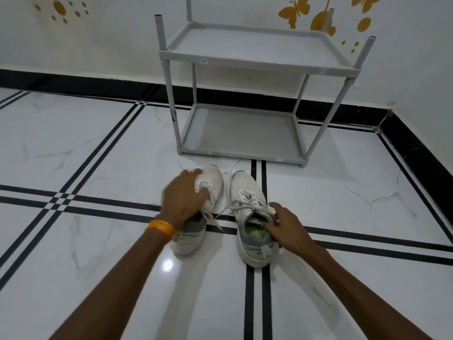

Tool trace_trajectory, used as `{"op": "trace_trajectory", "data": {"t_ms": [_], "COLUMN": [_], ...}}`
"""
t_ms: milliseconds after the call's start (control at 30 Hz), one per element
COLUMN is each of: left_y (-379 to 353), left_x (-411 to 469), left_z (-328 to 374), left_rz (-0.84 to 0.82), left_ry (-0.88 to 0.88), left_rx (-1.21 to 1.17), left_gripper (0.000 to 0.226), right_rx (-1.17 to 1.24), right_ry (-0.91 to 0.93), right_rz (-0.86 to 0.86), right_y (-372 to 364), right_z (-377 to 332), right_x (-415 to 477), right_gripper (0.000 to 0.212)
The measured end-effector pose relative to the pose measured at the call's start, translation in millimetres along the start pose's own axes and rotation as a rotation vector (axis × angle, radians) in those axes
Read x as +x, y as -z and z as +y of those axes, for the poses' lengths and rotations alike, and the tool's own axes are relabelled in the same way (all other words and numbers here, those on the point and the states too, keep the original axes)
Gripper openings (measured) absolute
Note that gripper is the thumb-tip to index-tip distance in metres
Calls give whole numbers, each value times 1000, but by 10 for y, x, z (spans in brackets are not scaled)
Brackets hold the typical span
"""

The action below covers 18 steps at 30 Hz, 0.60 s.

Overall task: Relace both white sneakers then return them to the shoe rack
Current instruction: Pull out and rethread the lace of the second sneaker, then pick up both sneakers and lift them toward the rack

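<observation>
Here, left of centre, the left hand (185,196) lies fingers-spread over the left white fabric sneaker (198,212), laces loose. Right of it, the right hand (285,228) pinches the right white sneaker (252,217) at its collar. Relacing seems unfinished; the grey plastic two-tier shoe rack (255,60), upper centre, stands bare.

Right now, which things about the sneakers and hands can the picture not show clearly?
- Head view: the left hand covers most laces of the left sneaker.
- Right hand hides the right sneaker's outer collar.
- Small label on the rack is too small to read.
- Both elbows are cut by the bottom edge.
</observation>
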<state>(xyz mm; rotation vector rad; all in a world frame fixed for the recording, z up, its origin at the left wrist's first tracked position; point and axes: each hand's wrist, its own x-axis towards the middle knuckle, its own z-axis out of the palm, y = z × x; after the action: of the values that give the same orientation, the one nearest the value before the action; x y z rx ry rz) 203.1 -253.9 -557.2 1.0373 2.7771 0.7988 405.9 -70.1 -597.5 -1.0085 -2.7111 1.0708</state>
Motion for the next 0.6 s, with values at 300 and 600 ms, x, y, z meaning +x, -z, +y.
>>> {"op": "trace_trajectory", "data": {"t_ms": [300,600], "left_y": [-218,-367], "left_x": [-123,-11], "left_z": [-452,-125], "left_rz": [-402,-254], "left_ry": [366,66], "left_rx": [-204,-183], "left_gripper": [43,36], "right_rx": [-1,-1], "right_ry": [-92,-35], "right_rz": [-13,91], "right_y": [-228,-107], "right_z": [-230,-143], "right_x": [204,326], "right_gripper": [30,24]}}
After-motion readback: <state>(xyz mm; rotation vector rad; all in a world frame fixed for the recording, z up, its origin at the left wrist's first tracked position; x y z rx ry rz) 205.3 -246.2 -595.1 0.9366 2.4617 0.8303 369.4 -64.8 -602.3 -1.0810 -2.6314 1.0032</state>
